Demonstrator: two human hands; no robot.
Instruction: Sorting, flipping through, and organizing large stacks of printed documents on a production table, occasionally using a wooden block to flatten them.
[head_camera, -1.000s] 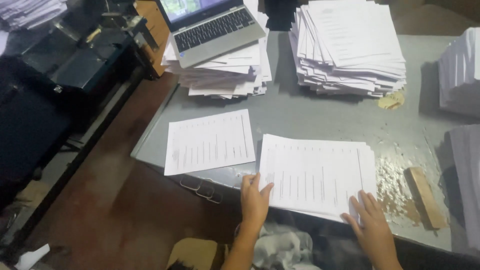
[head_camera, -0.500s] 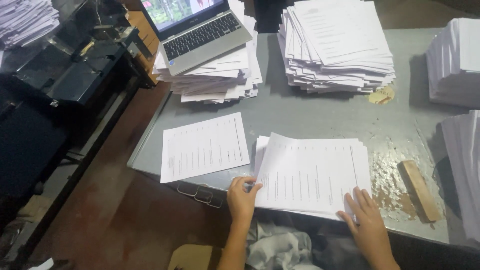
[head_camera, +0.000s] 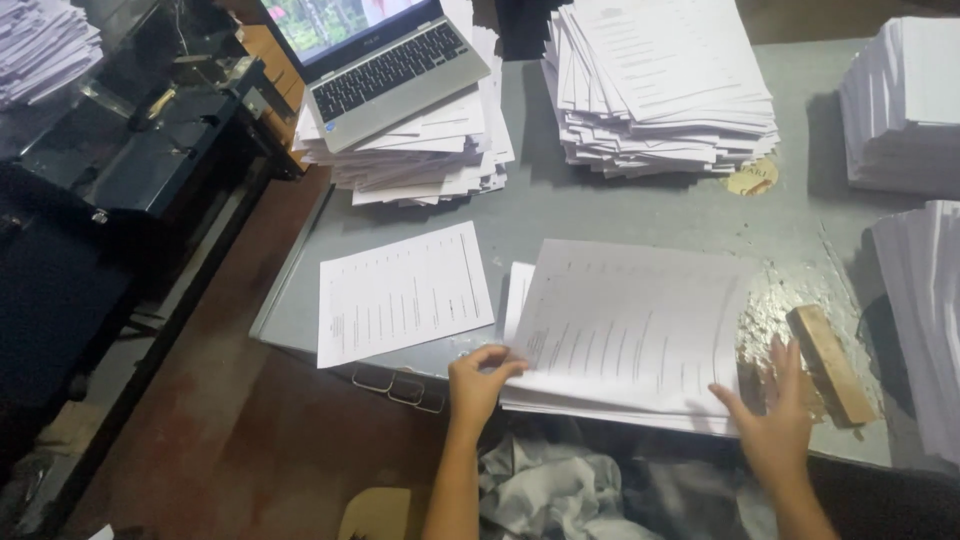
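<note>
At the table's (head_camera: 640, 215) near edge the left hand (head_camera: 475, 385) pinches the lifted sheet (head_camera: 630, 325) while the right hand (head_camera: 775, 425) lies open beside it; the sheets beneath overhang and could slide off.

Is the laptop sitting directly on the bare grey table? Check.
No: the laptop rests on a stack of papers, not the table.

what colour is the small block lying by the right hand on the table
Light brown, like bare wood: the small rectangular block lies on the grey table beside the right hand, in the head view.
</note>
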